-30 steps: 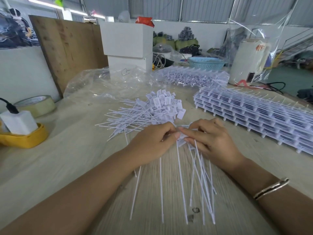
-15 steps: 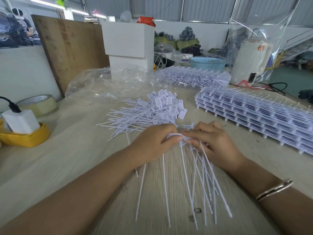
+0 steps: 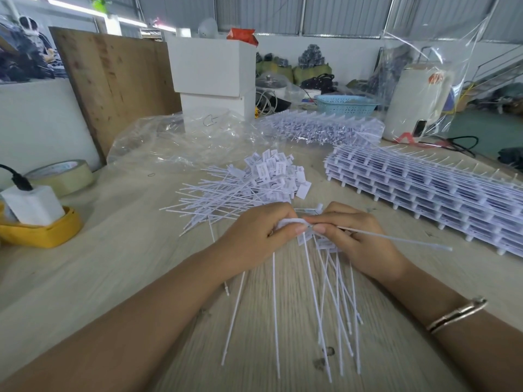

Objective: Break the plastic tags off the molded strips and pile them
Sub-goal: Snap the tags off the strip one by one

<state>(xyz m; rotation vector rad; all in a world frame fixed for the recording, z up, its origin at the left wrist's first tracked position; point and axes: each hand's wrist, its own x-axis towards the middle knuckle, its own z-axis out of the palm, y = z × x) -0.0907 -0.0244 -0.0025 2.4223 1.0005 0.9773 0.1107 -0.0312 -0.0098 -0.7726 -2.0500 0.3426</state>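
While the left hand (image 3: 264,236) grips the molded strip (image 3: 291,222) at frame centre, the right hand (image 3: 359,239) pinches one tag (image 3: 396,237) beside it.

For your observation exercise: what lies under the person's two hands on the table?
Under the left hand and right hand white tag stems fan out over the table. Their heads are mostly hidden by the fingers.

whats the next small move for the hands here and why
Probably snap that one tag free and drop it on the heap of loose white plastic tags behind. The right hand pinches a white tag whose thin tail sticks out sideways, while the left hand grips the strip.
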